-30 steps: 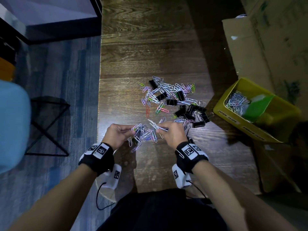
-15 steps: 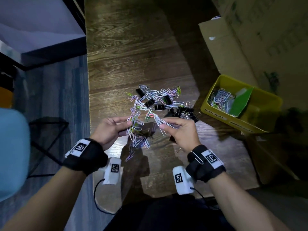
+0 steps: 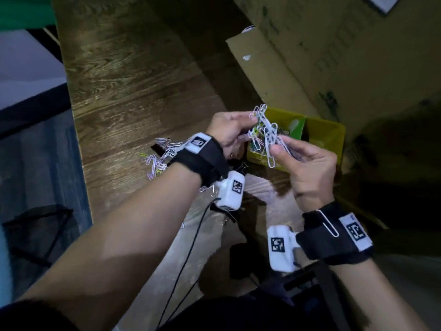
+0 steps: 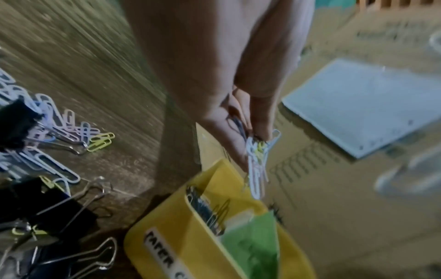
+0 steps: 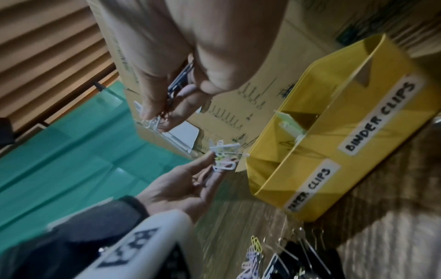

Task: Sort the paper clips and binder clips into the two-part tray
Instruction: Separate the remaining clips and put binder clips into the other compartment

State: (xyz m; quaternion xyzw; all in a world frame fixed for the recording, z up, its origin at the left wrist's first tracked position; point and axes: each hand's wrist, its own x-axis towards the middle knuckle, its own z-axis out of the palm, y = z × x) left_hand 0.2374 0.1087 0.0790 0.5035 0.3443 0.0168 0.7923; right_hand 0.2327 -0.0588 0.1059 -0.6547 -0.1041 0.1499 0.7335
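Note:
Both hands hold a tangled bunch of white and coloured paper clips (image 3: 265, 132) in the air over the near-left part of the yellow two-part tray (image 3: 329, 137). My left hand (image 3: 248, 130) pinches the bunch (image 4: 256, 160) from the left. My right hand (image 3: 280, 145) pinches it from the right, and its own clips (image 5: 152, 120) show between thumb and fingers. The tray (image 5: 358, 132) carries the labels "PAPER CLIPS" and "BINDER CLIPS", with a green divider (image 4: 253, 241) between the parts. Paper clips (image 4: 205, 209) lie in the paper clip part. Loose paper clips (image 3: 162, 151) and black binder clips (image 4: 47, 207) lie on the wooden table.
Large cardboard boxes (image 3: 274, 75) stand right behind and beside the tray. The table's left edge (image 3: 78, 151) drops to a blue floor. One paper clip (image 3: 328, 223) hangs on my right wrist strap. A green sheet (image 5: 71, 141) lies beyond the table's far end.
Both hands lifted the bunch of paper clips off the table and carried it to the right, over the tray. The head view swung right with them.

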